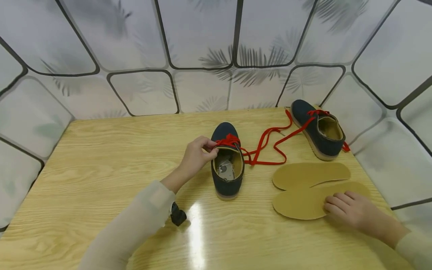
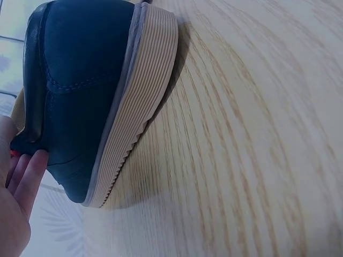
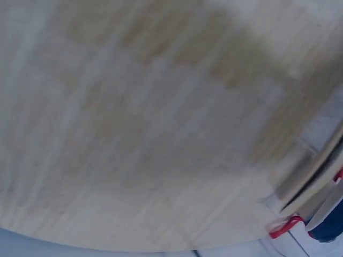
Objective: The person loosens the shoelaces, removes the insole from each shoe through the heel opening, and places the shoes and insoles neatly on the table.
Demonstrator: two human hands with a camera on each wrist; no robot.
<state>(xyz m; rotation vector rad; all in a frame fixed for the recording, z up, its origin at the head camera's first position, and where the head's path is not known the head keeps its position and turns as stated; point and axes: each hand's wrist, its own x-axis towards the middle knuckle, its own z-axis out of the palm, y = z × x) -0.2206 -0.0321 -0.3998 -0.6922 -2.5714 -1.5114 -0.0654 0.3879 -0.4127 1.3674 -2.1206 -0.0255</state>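
Observation:
In the head view my left hand (image 1: pixel 197 153) pinches the collar of a navy shoe (image 1: pixel 227 189), thumb inside the opening and fingers against its outer side. Red laces (image 1: pixel 231 140) lie bunched across its front, and a grey-white piece (image 1: pixel 225 168) shows inside. Up close in the left wrist view, my left hand (image 2: pixel 21 198) grips the shoe (image 2: pixel 80 112) by its upper edge, above a ribbed tan sole. At the right, my right hand (image 1: pixel 351 212) has bent fingers over the near edge of a tan insole (image 1: pixel 300 205); its thumb is hidden.
A second insole (image 1: pixel 303 174) lies just behind the first. Farther back right stands another navy shoe (image 1: pixel 325 133), its long red lace (image 1: pixel 270 163) trailing left across the wooden table (image 1: pixel 118 157). A patterned curtain (image 1: pixel 141 93) borders the table's back and right side.

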